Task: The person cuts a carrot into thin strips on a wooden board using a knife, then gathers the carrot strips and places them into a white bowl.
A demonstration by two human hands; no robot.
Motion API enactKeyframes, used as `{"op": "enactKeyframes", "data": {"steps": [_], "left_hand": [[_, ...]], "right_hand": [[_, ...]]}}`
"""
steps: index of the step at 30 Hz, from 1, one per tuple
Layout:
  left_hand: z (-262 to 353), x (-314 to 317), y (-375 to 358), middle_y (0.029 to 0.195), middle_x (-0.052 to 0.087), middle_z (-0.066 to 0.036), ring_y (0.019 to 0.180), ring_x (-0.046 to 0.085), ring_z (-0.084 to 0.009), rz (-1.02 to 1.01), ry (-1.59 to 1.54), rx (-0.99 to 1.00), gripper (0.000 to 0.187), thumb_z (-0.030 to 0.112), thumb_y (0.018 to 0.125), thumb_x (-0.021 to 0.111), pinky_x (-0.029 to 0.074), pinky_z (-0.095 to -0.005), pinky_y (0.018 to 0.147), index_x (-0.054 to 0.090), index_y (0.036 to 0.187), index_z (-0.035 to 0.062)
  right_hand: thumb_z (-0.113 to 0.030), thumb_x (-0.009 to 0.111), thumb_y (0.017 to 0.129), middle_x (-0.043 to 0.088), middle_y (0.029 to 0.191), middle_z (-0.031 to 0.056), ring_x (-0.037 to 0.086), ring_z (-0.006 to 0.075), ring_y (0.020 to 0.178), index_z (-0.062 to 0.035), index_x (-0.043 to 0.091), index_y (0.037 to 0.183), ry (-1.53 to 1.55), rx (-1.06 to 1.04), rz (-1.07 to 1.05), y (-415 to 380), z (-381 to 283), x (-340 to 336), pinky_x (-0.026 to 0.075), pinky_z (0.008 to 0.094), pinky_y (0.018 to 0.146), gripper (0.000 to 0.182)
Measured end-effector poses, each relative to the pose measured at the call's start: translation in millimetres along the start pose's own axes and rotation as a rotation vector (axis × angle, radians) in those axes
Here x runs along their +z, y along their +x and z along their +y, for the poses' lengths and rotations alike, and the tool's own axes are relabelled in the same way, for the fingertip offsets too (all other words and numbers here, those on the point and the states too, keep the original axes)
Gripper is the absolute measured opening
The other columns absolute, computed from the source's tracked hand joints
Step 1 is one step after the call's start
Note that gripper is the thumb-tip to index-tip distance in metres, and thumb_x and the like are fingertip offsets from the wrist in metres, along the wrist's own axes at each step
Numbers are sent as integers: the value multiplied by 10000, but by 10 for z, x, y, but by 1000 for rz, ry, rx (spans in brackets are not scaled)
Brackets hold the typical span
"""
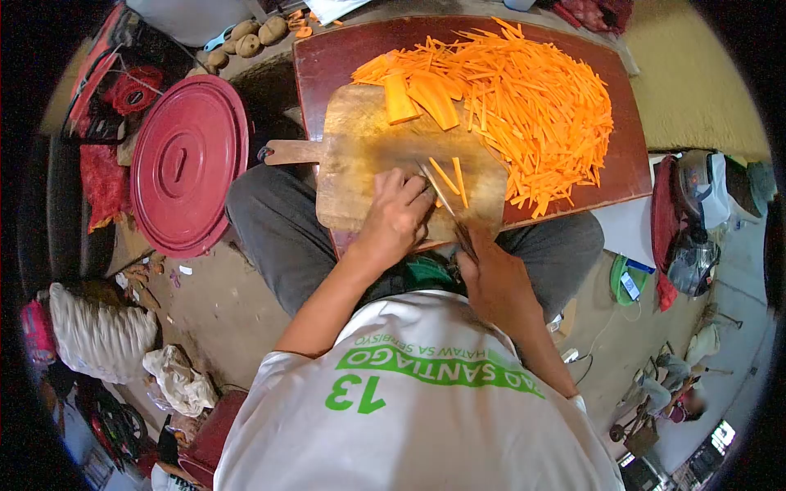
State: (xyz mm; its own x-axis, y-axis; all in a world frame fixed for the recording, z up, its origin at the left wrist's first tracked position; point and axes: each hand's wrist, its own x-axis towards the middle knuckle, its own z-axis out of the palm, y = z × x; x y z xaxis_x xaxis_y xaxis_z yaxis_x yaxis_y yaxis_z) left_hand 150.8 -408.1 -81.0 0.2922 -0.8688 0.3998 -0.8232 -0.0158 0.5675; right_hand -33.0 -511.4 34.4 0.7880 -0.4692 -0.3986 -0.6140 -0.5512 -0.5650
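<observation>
A wooden cutting board [352, 192] with a handle lies on a dark red table [327, 57] over my lap. My right hand [495, 274] is wrapped round the handle of a knife [440, 186], whose blade rests on the board. Just left of the blade, my left hand [397, 213] has its fingers curled down on the board; what they hold is hidden. Two thin carrot strips [444, 178] lie right of the blade. Wide carrot slices [432, 98] sit at the board's far edge. A large pile of carrot strips [540, 106] covers the table's right side.
A round red lid [190, 164] stands left of my knee. Brown root vegetables [273, 31] lie beyond the table's left corner. A white sack [102, 331] is at the lower left. A green basin [629, 282] sits on the right, with a person [684, 401] farther off.
</observation>
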Motion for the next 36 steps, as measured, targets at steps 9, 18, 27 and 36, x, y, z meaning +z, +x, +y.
{"op": "enactKeyframes", "data": {"steps": [9,18,27,36], "left_hand": [[31,-12,-46,1135,647,-140,1087,582,-369,14,98,21,442,82,687,799,438,-522,978,741,1117,0],[15,8,-46,1125,644,-154,1104,589,-377,32,74,20,518,92,615,840,438,-530,988,726,1110,-13],[-1,47,-65,1105,648,-160,1101,592,-384,73,57,22,463,87,668,798,442,-528,1003,739,1115,-19],[27,24,-58,1061,641,-156,1089,593,-384,84,44,-11,395,88,681,779,457,-518,961,742,1061,-13]], "right_hand": [[-178,616,1058,713,1157,340,714,546,1003,-35,384,1569,29,-32,-34,-59,39,-53,578,652,829,579],[-187,610,1083,713,1198,325,689,532,1117,-22,503,1508,120,-118,17,337,61,14,565,559,911,468],[-160,590,1089,725,1139,315,701,516,1087,-8,509,1511,10,-160,91,219,144,151,563,548,900,456],[-198,620,1089,712,1145,348,687,553,1071,-76,482,1543,174,-216,128,64,289,115,562,602,883,490]]}}
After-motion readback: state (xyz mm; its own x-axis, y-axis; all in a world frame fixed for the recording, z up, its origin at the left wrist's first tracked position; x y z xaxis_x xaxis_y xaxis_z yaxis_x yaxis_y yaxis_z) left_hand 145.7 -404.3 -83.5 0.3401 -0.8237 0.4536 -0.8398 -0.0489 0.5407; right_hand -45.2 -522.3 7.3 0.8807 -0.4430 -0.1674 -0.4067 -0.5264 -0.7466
